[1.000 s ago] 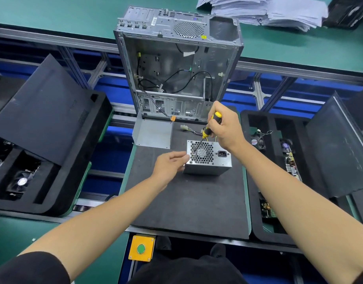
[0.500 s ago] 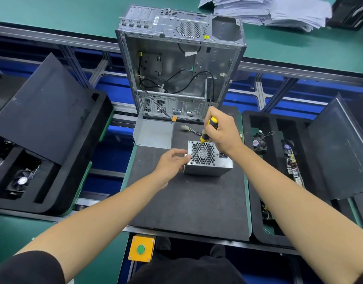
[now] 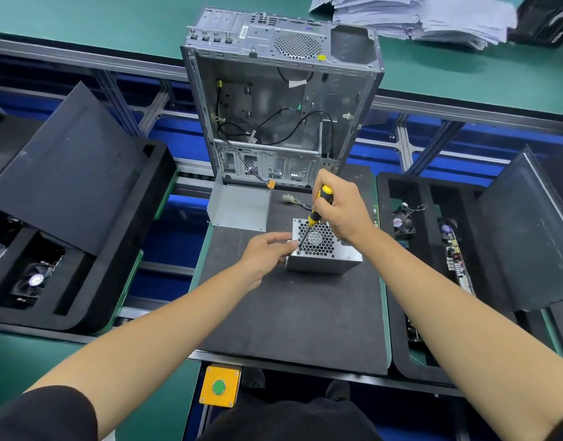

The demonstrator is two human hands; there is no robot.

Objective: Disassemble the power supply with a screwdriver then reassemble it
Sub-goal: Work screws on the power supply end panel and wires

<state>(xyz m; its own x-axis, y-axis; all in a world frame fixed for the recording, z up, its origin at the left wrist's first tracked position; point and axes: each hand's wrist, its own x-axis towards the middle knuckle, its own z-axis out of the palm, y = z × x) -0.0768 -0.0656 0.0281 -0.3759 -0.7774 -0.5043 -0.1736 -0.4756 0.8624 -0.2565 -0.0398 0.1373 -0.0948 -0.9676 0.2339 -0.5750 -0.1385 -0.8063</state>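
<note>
Power supply (image 3: 324,249): small grey metal box, honeycomb-perforated top with a round fan hub behind the grille, plain sheet-metal sides. It sits on the black foam mat (image 3: 289,313), toward the mat's far right part. Short wires with a white plug (image 3: 288,197) lie on the mat behind it.

Right hand (image 3: 340,208) wrapped around the yellow-and-black handle of the screwdriver (image 3: 315,214); the dark shaft slants down to the box's near-left top corner. Tip too small to see whether it is seated in a screw. Left hand (image 3: 267,253): fingertips pinch the box's left top edge, right beside the tip.

At the mat's far left corner, a bent grey sheet-metal cover (image 3: 242,206), matte. Behind it stands an open computer case (image 3: 283,100), bare metal, black cables looped inside.

Black foam tray (image 3: 397,345) to the right: compartments hold a small fan (image 3: 402,221) and a circuit board (image 3: 458,262); lower pockets hidden by the right forearm. Left foam tray (image 3: 92,291) holds another fan (image 3: 36,278), partly covered by a black panel (image 3: 67,167).

Stack of papers (image 3: 426,17) at the far bench edge, cut off by the frame. Yellow box with green button (image 3: 219,386) below the mat's near edge.
</note>
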